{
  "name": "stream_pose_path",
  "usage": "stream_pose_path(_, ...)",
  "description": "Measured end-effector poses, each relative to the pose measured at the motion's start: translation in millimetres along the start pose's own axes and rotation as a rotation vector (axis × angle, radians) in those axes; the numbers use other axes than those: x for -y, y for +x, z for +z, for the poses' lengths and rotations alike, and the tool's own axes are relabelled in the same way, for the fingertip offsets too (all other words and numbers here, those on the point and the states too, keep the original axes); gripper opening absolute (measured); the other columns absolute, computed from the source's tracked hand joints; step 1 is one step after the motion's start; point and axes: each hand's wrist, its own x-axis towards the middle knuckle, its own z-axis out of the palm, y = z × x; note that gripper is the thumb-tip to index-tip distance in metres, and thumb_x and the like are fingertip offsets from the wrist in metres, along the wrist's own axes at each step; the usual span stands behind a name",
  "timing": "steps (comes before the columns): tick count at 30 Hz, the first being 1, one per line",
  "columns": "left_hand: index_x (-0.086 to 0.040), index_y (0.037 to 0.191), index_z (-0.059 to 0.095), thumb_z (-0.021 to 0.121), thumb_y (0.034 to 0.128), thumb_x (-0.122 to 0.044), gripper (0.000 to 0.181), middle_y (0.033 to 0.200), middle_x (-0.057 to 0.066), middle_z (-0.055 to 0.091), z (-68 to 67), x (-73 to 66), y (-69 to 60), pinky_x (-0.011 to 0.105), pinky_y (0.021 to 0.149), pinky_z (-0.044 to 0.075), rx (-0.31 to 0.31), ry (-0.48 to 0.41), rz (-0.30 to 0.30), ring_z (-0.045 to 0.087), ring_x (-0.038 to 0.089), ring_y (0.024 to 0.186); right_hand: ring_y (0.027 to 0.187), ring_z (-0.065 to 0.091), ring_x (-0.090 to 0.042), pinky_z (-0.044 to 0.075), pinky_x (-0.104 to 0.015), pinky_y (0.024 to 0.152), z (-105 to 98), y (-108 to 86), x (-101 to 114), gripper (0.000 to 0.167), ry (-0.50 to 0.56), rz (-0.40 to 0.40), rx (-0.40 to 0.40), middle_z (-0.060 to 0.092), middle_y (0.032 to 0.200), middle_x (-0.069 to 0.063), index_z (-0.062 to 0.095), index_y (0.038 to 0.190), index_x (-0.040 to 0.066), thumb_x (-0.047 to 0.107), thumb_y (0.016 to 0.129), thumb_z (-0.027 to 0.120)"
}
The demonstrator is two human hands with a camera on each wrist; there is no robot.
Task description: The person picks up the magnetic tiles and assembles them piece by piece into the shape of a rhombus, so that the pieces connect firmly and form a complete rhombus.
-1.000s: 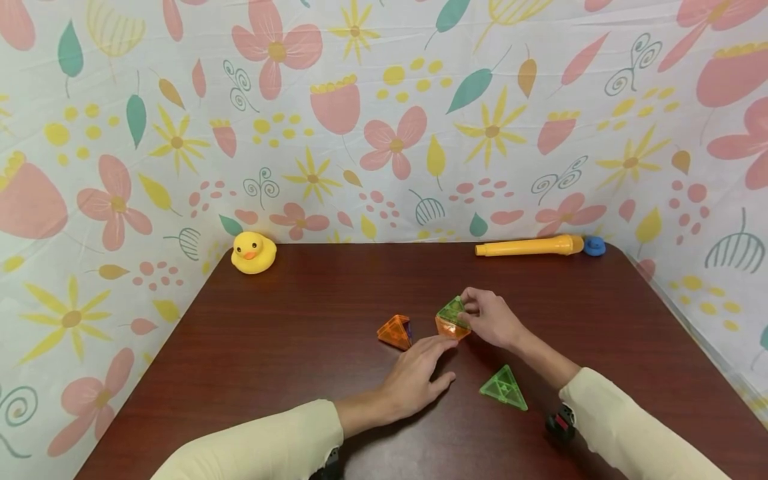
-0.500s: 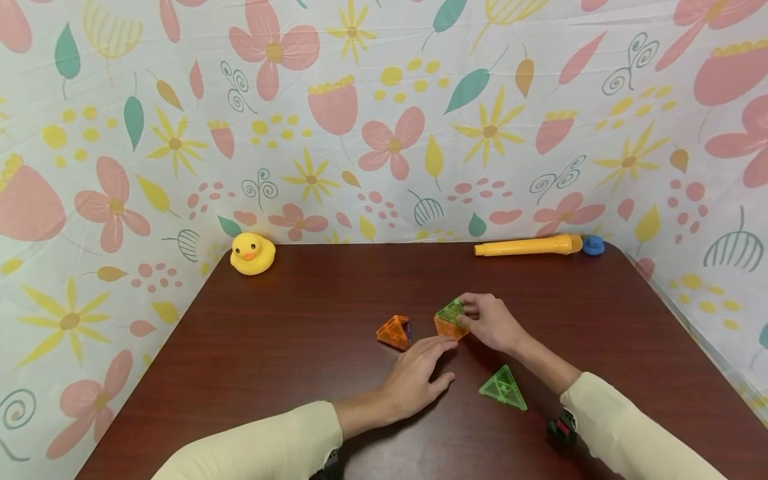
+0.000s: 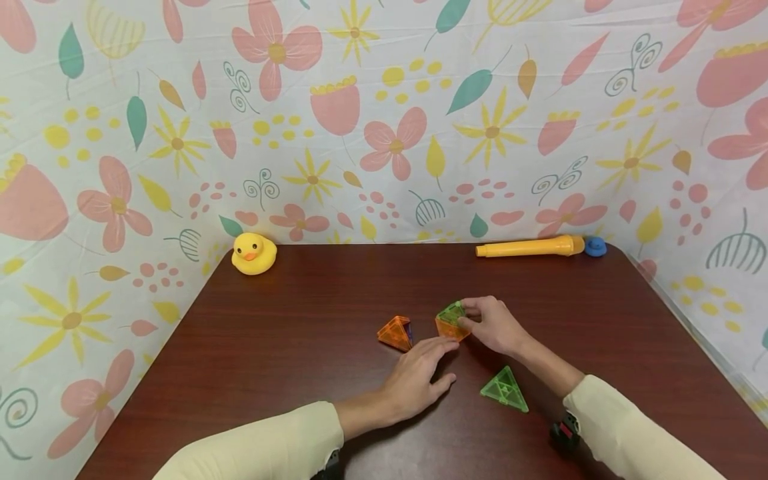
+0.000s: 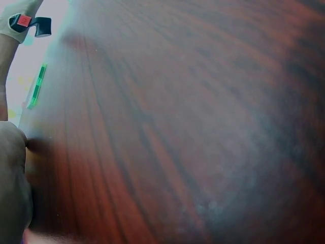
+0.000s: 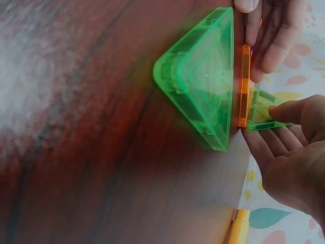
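My right hand (image 3: 495, 327) pinches a green triangular magnetic tile (image 3: 451, 312) between thumb and fingers. That tile meets an orange magnetic tile (image 3: 451, 328) along an edge; in the right wrist view the green tile (image 5: 261, 113) leans out from the orange one (image 5: 245, 86). With fingers extended, my left hand (image 3: 417, 380) rests on the table, its fingertips at the near side of the orange tile. Left of these stands a folded orange tile piece (image 3: 395, 333) with a purple part showing. A loose green triangular tile (image 3: 505, 389) lies flat nearer me.
A yellow rubber duck (image 3: 254, 253) sits at the table's back left corner. Along the back right edge lie a yellow toy microphone (image 3: 528, 247) and a small blue object (image 3: 595, 247). A flower-print cloth (image 3: 396, 87) hangs behind the brown table (image 3: 300, 293).
My right hand has come down slightly toward me, and the upper corner of the green tile has dropped with it. The left hand and the other pieces stay put.
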Motion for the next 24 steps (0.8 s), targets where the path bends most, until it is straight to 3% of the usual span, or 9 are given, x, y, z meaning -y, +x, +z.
stream_pose_path(12,-0.009,0.146,0.061,0.077,0.1008,-0.023,0.05,0.152,0.004,0.059,0.5,-0.1,-0.5,0.037,0.111,0.049,0.0,-0.004,0.003,0.053,0.02,0.142,0.122,0.066,-0.047,0.059,-0.054,0.094,2.3,-2.5,1.5,0.041,0.011,-0.022,0.015,0.066,0.133,-0.032,0.059,0.139,-0.017,0.002,0.103,0.068)
stream_pose_path(24,-0.009,0.145,0.062,0.078,0.1,-0.024,0.05,0.151,0.004,0.06,0.9,-0.3,-0.3,0.035,0.111,0.049,-0.014,0.018,0.008,0.053,0.019,0.141,0.12,0.068,-0.044,0.059,-0.053,0.093,-1.0,-4.2,1.9,0.036,0.031,-0.055,0.001,0.072,0.126,-0.024,0.065,0.135,-0.009,0.001,0.102,0.07)
